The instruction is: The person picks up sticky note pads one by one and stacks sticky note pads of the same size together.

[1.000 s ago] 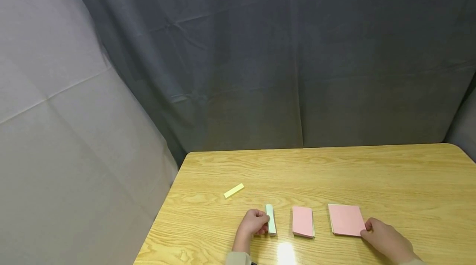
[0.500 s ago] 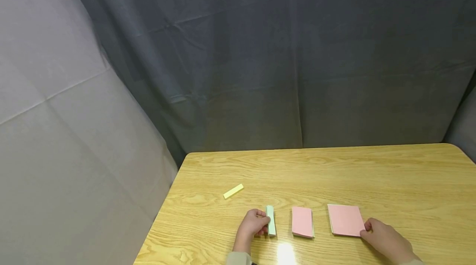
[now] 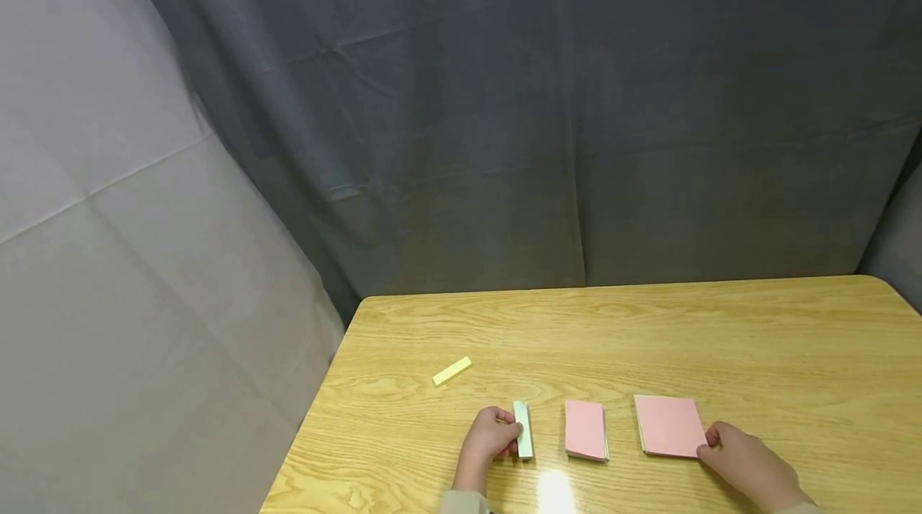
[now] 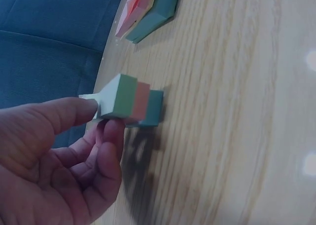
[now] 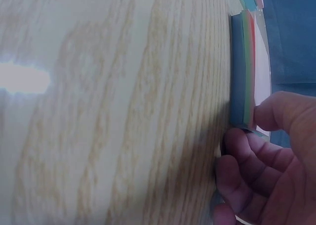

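My left hand [image 3: 490, 440] pinches the left side of a narrow stack of sticky notes [image 3: 525, 444], pale green on top. The left wrist view shows green, salmon and teal layers in this stack [image 4: 126, 97], with the thumb on the top sheet and the other fingers curled below. At the right, my right hand [image 3: 751, 462] pinches the near right corner of a square sticky note stack [image 3: 670, 426], pink on top. Its side [image 5: 239, 72] shows blue, green and red layers in the right wrist view, the thumb lying over the top.
Between the hands lies a rectangular pink-topped sticky note stack [image 3: 586, 428], slightly fanned at its edges. A thin yellow strip pad [image 3: 452, 371] lies farther back on the left. The wooden table [image 3: 648, 338] ends at a dark curtain [image 3: 468, 138], with a pale cloth [image 3: 144, 298] on the left.
The green-topped stack in my left hand has shifted very slightly toward me, and its top sheets lie straighter. My right hand and the other stacks have hardly moved.
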